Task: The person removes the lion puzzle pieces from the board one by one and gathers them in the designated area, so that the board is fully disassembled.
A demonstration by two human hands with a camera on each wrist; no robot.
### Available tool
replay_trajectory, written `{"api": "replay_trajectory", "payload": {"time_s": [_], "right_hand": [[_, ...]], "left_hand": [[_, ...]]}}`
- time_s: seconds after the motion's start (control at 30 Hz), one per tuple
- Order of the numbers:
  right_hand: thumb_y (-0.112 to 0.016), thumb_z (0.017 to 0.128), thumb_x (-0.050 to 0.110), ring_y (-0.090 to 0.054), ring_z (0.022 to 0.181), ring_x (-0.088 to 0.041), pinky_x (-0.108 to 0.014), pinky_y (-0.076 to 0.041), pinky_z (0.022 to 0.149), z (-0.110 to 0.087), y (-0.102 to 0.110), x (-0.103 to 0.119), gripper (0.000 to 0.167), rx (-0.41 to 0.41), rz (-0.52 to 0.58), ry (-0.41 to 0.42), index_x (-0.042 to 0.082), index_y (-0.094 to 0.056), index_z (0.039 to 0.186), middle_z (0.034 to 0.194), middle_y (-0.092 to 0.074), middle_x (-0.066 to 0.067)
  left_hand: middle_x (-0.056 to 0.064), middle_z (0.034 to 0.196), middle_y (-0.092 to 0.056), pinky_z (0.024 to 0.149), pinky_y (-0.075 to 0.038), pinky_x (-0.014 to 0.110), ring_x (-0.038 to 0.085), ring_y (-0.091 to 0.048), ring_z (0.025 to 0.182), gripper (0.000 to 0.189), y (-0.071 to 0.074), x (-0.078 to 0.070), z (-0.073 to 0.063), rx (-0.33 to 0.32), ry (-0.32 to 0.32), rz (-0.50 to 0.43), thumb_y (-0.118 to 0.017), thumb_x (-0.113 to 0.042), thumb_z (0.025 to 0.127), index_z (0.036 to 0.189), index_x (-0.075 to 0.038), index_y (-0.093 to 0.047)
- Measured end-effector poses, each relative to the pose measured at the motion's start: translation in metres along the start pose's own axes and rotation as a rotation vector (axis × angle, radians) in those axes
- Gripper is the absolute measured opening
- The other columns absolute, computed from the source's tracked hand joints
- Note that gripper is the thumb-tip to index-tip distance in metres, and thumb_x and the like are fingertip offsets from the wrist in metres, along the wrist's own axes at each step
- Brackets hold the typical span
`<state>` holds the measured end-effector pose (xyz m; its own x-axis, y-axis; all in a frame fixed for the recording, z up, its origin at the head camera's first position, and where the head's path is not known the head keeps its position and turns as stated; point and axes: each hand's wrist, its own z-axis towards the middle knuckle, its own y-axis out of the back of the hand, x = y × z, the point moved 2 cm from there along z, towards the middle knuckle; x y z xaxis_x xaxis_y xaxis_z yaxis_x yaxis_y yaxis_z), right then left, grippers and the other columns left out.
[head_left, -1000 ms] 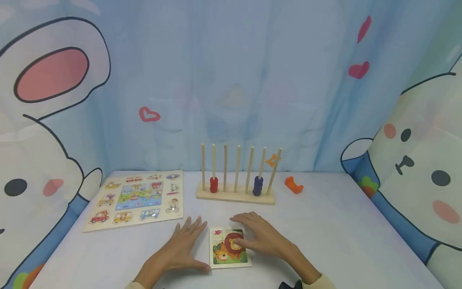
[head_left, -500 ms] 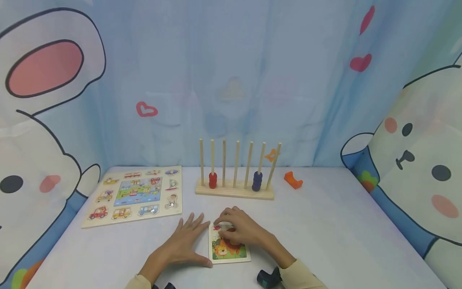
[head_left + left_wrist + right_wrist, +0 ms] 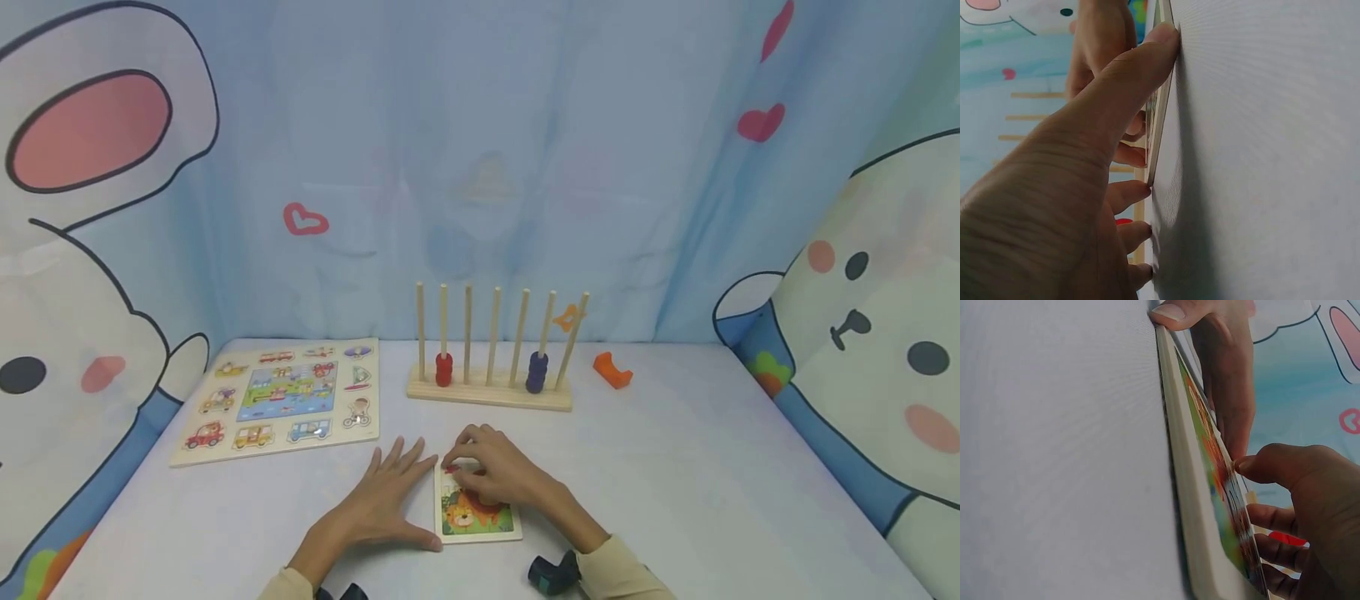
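A small framed lion jigsaw puzzle (image 3: 477, 523) lies flat on the white table. My left hand (image 3: 382, 504) rests at its left side, fingers spread; in the left wrist view, the thumb (image 3: 1163, 37) touches the frame's near corner and the index finger reaches its far corner. Over the puzzle's upper part is my right hand (image 3: 501, 471), fingers bent. Its thumb (image 3: 1247, 464) touches the picture surface in the right wrist view, with the other fingertips near the far edge. Whether a piece is pinched between them cannot be made out. The right hand covers much of the lion.
A larger wooden vehicle puzzle board (image 3: 277, 400) lies at the back left. Behind the hands stands a wooden peg rack (image 3: 489, 393) with red beads (image 3: 444, 369) and dark blue beads (image 3: 537, 372). An orange arch-shaped piece (image 3: 612, 371) lies right of it. A printed curtain surrounds the table.
My right hand has moved left over the puzzle, its fingers bending and its thumb and index finger reaching the upper left part. The left hand stays at the puzzle's left side.
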<state>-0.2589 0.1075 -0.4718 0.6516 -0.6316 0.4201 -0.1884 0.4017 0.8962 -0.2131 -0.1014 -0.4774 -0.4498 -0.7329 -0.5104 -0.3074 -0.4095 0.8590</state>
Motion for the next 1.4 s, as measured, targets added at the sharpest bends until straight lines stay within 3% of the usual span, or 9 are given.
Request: {"api": "replay_trajectory", "payload": {"time_s": [0.43, 0.87, 1.4], "right_hand": [[-0.053, 0.091, 0.013, -0.048, 0.096, -0.01, -0.031, -0.044, 0.082, -0.0016, 0.0013, -0.0004, 0.029, -0.037, -0.026, 0.034, 0.028, -0.074, 0.105, 0.108, -0.06, 0.007], [-0.048, 0.088, -0.003, -0.049, 0.103, -0.014, -0.039, -0.044, 0.09, 0.0007, -0.0017, -0.0003, 0.042, -0.027, 0.016, -0.001, 0.027, -0.071, 0.106, 0.112, -0.058, 0.004], [-0.047, 0.089, -0.003, -0.047, 0.103, -0.01, -0.035, -0.045, 0.093, -0.0018, -0.0027, 0.0003, 0.041, 0.008, 0.083, -0.044, 0.028, -0.069, 0.105, 0.113, -0.056, 0.008]], "left_hand": [[0.013, 0.159, -0.015, 0.114, 0.001, 0.064, 0.042, -0.003, 0.145, 0.109, -0.0011, -0.0028, -0.0003, 0.015, 0.017, 0.0, -0.071, -0.073, 0.064, 0.149, -0.016, -0.035], [0.013, 0.159, -0.016, 0.113, 0.002, 0.064, 0.042, -0.002, 0.145, 0.109, -0.0005, -0.0006, -0.0015, 0.0, 0.013, -0.001, -0.071, -0.073, 0.064, 0.149, -0.016, -0.035], [0.014, 0.159, -0.017, 0.113, 0.001, 0.064, 0.043, -0.003, 0.145, 0.108, -0.0029, -0.0019, -0.0039, -0.022, -0.003, -0.009, -0.071, -0.072, 0.064, 0.149, -0.016, -0.036]]}}
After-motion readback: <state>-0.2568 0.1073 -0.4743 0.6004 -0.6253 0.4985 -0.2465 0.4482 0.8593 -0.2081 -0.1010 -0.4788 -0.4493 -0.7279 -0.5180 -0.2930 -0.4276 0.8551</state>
